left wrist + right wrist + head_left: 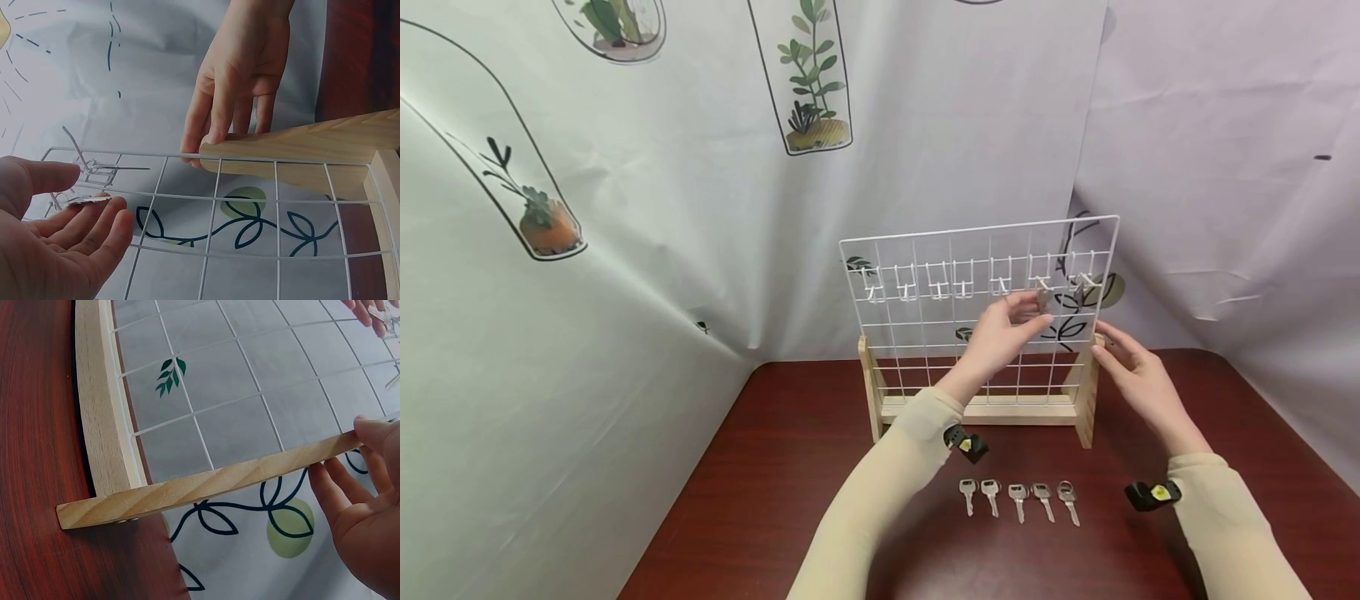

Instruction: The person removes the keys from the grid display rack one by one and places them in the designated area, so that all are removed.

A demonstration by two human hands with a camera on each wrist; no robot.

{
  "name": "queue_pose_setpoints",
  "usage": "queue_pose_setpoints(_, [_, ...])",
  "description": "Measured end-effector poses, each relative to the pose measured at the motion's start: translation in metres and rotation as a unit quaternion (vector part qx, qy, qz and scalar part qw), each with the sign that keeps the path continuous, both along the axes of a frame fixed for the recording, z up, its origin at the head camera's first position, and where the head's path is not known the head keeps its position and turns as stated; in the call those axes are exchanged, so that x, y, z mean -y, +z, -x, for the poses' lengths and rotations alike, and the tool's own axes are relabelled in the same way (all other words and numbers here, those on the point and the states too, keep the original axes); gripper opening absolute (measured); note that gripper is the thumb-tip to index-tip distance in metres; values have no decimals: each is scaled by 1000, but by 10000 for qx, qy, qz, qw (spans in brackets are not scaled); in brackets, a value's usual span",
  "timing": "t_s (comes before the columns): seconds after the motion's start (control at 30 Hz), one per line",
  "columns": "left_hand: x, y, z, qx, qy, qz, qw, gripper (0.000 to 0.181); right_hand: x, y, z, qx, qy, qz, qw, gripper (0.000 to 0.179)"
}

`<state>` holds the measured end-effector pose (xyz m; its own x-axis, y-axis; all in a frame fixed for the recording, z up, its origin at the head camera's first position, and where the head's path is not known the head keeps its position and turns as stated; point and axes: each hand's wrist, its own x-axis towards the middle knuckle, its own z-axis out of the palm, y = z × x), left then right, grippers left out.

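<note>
A white wire grid rack (917, 325) with several hooks (939, 290) along its upper part stands in a wooden base. My left hand (997, 337) reaches up to the hooks near its right end. In the left wrist view, a flat metal key (87, 199) lies against the fingers of that hand, below a hook (94, 167); the thumb is apart from the key. Whether the key hangs on the hook I cannot tell. My right hand (1138, 379) grips the top of the right wooden upright (219, 475), thumb on one side and fingers on the other.
Several keys (1018, 492) lie in a row on the dark red table (760, 483), in front of the rack. A pale cloth with printed plants (700, 208) hangs behind and to the sides.
</note>
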<state>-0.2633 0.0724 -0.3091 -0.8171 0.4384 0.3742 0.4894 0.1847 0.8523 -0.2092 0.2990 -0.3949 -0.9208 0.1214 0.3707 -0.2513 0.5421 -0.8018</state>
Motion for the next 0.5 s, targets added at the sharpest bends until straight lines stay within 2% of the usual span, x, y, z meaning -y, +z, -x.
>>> queue_pose_setpoints(0.17, [0,0,-1,-55,10,-209,9998,36,-1,-1,0,-68,-54,-14,10000,57])
queue_pose_setpoints(0.37, [-1,-2,-2,70,-253,-708,9971,27,-1,-2,1,-49,-34,-32,10000,57])
queue_pose_setpoints(0.5, [-1,-2,-3,96,-292,-860,9958,26,-1,-2,2,-45,-17,-2,10000,57])
